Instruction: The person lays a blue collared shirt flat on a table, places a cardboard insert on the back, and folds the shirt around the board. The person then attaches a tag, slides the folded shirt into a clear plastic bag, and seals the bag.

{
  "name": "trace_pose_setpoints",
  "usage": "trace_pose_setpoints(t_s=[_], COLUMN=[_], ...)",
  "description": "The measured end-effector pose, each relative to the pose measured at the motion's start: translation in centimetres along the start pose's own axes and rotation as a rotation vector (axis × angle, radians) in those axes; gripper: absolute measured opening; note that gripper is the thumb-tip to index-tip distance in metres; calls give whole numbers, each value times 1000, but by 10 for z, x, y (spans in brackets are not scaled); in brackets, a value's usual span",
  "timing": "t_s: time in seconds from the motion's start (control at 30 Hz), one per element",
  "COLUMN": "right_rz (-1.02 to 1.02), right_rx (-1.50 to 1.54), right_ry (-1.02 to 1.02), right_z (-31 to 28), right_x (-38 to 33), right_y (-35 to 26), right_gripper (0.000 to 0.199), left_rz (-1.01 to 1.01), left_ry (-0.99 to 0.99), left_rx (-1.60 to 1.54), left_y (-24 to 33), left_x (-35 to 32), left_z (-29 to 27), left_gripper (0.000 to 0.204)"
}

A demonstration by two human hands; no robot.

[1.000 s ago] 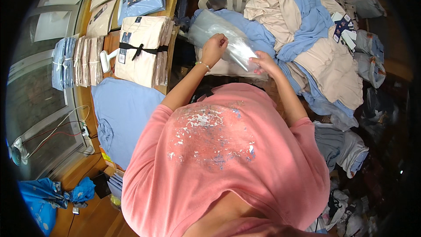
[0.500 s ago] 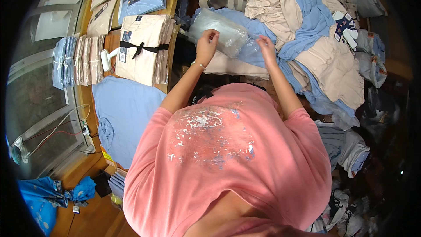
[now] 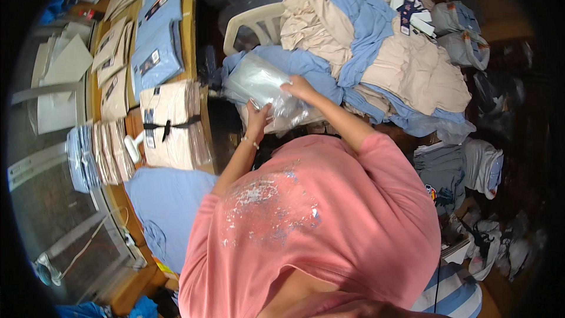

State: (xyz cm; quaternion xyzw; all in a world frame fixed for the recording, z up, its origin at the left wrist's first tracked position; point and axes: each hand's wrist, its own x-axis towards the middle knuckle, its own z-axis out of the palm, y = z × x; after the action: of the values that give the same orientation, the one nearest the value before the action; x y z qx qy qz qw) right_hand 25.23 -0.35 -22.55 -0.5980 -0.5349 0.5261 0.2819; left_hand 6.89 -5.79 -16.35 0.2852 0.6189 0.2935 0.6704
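Hands Draw Together at Clear Plastic

Your left hand (image 3: 257, 119) curls its fingers at the near edge of the slick, crinkled clear plastic (image 3: 257, 75); your right hand (image 3: 301, 89) touches its right side. I cannot tell whether either pinches. Half a second ago they were wider apart; now both work close together. The plastic lies on the left edge of a soft, rumpled blue-and-cream clothing heap (image 3: 406, 76). Leftward, by the desk's (image 3: 191, 35) right edge, sits a flat, ribbon-tied cream bundle (image 3: 176, 147).
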Motion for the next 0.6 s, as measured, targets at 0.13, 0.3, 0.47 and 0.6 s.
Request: trace_pose_setpoints(t_s=[0.13, 0.3, 0.47, 0.6], right_rz=[182, 45, -292, -199], right_rx=[436, 866, 1071, 1055], right_ry=[149, 721, 926, 903], right_z=[-42, -122, -197, -250], right_x=[-91, -154, -120, -17], right_y=[-51, -70, -71, 17], right_gripper=[29, 26, 29, 39], left_rz=[126, 586, 831, 647], left_ry=[-180, -562, -742, -702], left_rx=[112, 265, 456, 680], left_y=[25, 77, 121, 86], left_x=[-34, -57, -73, -70], left_z=[27, 109, 123, 67], left_gripper=[72, 77, 71, 69])
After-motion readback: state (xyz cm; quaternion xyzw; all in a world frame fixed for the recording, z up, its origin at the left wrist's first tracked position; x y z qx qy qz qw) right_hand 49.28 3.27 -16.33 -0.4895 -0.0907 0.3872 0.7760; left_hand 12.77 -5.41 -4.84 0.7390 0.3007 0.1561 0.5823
